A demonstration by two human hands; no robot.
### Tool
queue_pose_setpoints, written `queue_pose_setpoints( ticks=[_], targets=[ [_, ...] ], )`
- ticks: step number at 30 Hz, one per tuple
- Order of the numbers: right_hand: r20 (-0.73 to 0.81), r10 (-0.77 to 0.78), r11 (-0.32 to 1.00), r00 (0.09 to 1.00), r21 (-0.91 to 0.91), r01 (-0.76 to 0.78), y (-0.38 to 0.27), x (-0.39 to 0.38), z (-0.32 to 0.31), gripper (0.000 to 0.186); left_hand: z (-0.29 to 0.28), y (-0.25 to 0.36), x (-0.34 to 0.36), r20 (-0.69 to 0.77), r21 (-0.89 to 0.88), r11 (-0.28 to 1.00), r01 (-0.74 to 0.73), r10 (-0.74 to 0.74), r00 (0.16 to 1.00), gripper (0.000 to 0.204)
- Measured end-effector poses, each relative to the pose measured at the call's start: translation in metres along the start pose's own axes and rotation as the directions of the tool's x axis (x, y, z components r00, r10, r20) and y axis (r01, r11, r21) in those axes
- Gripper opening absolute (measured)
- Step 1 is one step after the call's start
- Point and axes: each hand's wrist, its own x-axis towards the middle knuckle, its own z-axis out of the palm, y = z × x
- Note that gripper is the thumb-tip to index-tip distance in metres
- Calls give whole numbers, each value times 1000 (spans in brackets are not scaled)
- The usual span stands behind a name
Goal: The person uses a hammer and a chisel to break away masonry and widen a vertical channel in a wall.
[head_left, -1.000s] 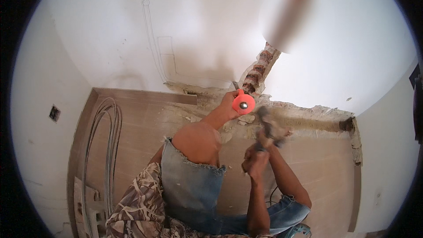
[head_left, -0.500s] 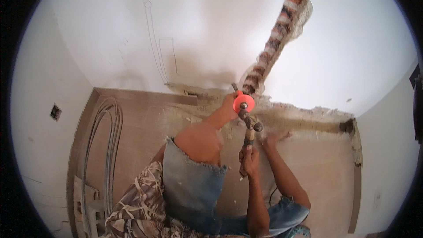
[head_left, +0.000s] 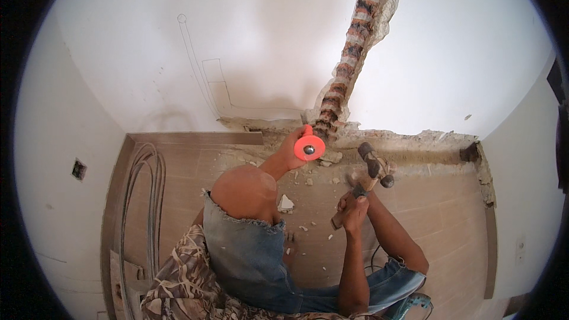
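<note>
My left hand (head_left: 288, 153) is wrapped round a cold chisel (head_left: 309, 149) with an orange-red round hand guard. The chisel's metal striking end faces me, and its far end points at the wall's broken lower edge, just left of the rough channel (head_left: 345, 62); the guard hides part of it. My right hand (head_left: 354, 213) grips the wooden handle of a hammer (head_left: 374, 167). The hammer's dark head is up and right of the chisel, apart from it. Exposed red brick shows all along the channel.
Plaster chips (head_left: 285, 203) lie on the tiled floor (head_left: 441, 225) between my legs. Looped grey cables (head_left: 159, 184) rest at the left. A teal power tool (head_left: 409, 307) sits by my right thigh. Pencil lines (head_left: 214, 71) mark the white wall.
The hammer head has moved from the chisel's striking end away to the right. The chisel now points slightly left of the channel's foot. The view has shifted, and more floor chips show.
</note>
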Motion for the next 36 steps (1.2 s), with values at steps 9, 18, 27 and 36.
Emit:
queue_pose_setpoints(
  ticks=[9, 18, 27, 36],
  targets=[
    [106, -157, 979, 982, -113, 169, -28, -7, 16, 63, 9, 9, 3, -116, -56, 998, 1, -8, 993, 17],
    [290, -507, 793, 812, -213, 571, -33, -18, 41, 52, 9, 5, 7, 30, -88, 996, 18, -15, 999, 17],
    [200, 38, 968, 979, -251, 14, 32, -17, 44, 44, 14, 12, 16, -215, -15, 1000, 12, -15, 977, 22],
    [262, -347, 741, 901, -512, 434, 16, -8, 28, 56, 21, 0, 19, -26, 42, 998, -49, 50, 998, 21]
  ],
)
